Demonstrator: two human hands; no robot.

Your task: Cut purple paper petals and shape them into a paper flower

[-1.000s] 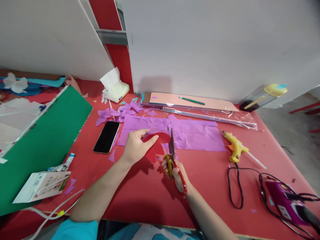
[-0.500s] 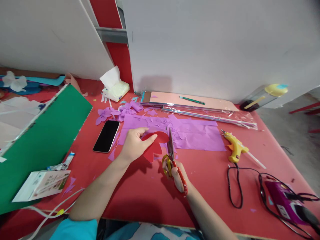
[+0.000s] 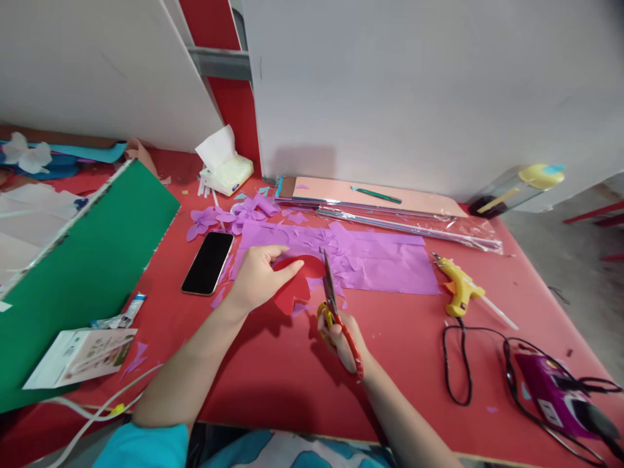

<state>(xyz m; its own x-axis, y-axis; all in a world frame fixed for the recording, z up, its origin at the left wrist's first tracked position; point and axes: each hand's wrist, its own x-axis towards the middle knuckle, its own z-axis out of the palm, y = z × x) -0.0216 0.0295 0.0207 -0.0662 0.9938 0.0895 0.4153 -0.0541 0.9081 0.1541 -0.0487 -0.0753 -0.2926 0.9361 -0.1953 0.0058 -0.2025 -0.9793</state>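
My left hand [image 3: 256, 276] pinches a red paper shape [image 3: 295, 286], thumb on top, and holds it just over the red table [image 3: 273, 383]. Gripped in my right hand [image 3: 344, 338] is a pair of scissors [image 3: 336, 312] with yellow and red handles. Their blades point away from me and sit at the right edge of the red shape. Behind both lies a purple paper sheet [image 3: 380, 260] with jagged cut edges.
A black phone [image 3: 208, 262] lies left of my hand. A green board [image 3: 73, 279] leans at the left, with a small box [image 3: 78, 364] and a tube below it. A yellow glue gun [image 3: 461, 289], black cables and a purple device [image 3: 556, 393] are on the right. Tissues [image 3: 221, 166] and purple paper flowers [image 3: 229, 218] lie farther back.
The scissors' blades have swung slightly left and closer to the red shape's edge. My left hand and the shape have shifted a little left and away.
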